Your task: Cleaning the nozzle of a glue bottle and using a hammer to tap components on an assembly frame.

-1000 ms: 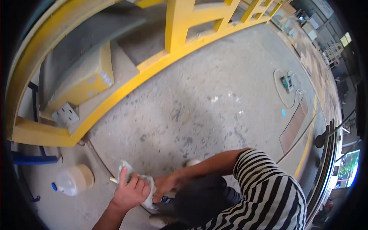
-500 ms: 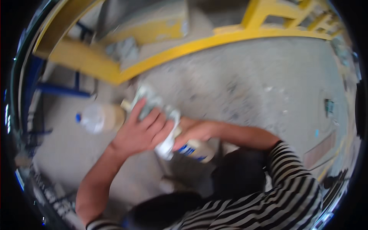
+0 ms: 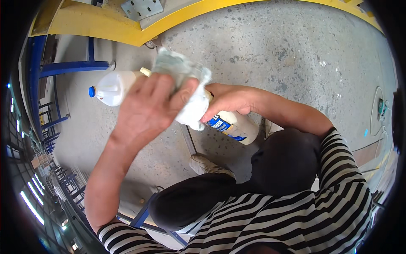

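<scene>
A crumpled whitish cloth (image 3: 179, 63) is in my left hand (image 3: 148, 103), whose fingers and thumb curl over it. The cloth lies against the upper part of a plastic bottle (image 3: 243, 129) with a blue label and cream-coloured contents. My right hand (image 3: 230, 99) wraps round the bottle just below the cloth and holds it tilted above the floor. A pale yellow tip (image 3: 145, 71) pokes out past the cloth, and what joins it to the bottle is hidden. Beyond my left hand is a large clear jug (image 3: 112, 88) with a blue cap, partly covered by that hand.
A yellow metal frame (image 3: 97, 27) runs along the far side, with a perforated metal plate (image 3: 142, 7) on it. Blue metal legs (image 3: 76, 67) stand at the left. My dark-clothed knees (image 3: 283, 163) are close below the bottle. A cable (image 3: 376, 110) lies at the far right.
The view has shifted, so the frame and jug appear higher. My left hand has changed from fingers laid across the cloth to a curled grip with the thumb over it. My right hand still holds the bottle.
</scene>
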Demonstrator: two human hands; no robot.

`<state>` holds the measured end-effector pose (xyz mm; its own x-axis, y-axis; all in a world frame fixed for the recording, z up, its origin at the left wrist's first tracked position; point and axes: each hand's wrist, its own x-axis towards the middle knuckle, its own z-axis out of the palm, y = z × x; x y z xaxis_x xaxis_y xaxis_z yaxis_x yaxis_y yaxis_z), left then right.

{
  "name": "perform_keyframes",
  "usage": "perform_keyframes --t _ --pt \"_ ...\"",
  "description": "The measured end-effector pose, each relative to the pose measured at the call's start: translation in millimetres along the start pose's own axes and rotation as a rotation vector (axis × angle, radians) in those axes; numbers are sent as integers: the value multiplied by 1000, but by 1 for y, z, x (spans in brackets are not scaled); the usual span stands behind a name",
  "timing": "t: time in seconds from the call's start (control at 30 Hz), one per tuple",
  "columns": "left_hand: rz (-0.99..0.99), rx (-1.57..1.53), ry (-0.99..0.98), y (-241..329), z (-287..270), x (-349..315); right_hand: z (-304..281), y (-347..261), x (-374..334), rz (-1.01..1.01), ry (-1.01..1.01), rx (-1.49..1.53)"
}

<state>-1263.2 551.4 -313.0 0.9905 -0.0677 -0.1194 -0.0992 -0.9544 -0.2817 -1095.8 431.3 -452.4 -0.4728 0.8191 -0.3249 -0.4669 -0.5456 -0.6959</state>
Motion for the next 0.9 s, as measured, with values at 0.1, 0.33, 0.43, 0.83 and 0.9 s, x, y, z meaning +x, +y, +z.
perform_keyframes --t 0.1,0.33,0.43,0.83,0.9 --pt "41 -21 -18 10 5 -3 1 -7 -10 117 40 64" --pt "61 32 257 37 47 -3 10 11 -25 191 -127 121" --pt "123 51 360 38 50 17 6 25 -38 224 -59 101" --pt "336 -133 154 25 17 16 22 45 6 320 -304 274" --pt "339 29 248 25 0 19 26 35 3 254 -344 232"
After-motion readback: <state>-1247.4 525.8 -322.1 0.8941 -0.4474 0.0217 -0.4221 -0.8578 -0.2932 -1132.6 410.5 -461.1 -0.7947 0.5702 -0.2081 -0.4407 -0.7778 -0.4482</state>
